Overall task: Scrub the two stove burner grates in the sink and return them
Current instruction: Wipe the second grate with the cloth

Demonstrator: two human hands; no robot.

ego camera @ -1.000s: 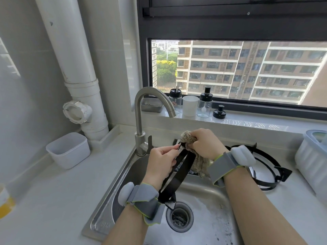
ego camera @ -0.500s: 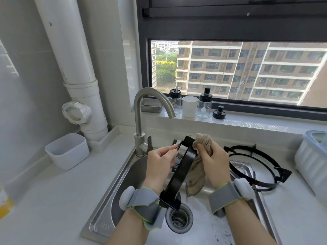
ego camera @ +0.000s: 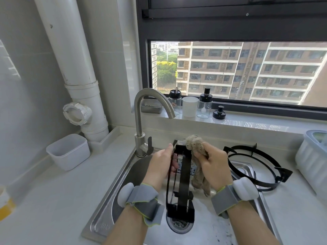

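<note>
Over the steel sink point(ego camera: 122, 177) I hold a black burner grate point(ego camera: 184, 175) on edge, nearly upright, its lower end above the drain. My left hand point(ego camera: 161, 167) grips the grate's left rim near the top. A crumpled brownish cloth point(ego camera: 195, 145) is held in my right hand point(ego camera: 215, 167) and pressed against the grate's top end, its tail hanging down beside the grate. The second black grate point(ego camera: 256, 167) lies flat on the sink's right edge and the counter, behind my right wrist.
The curved steel faucet point(ego camera: 141, 106) stands just left of the grate, no water running. A white tub point(ego camera: 69, 151) sits on the counter at left, a white ribbed container point(ego camera: 313, 161) at right. Jars and a cup line the window sill point(ego camera: 247, 121).
The grate has swung from a slant to nearly upright. My right hand with the cloth has slid up to the grate's top end. My left hand keeps its grip.
</note>
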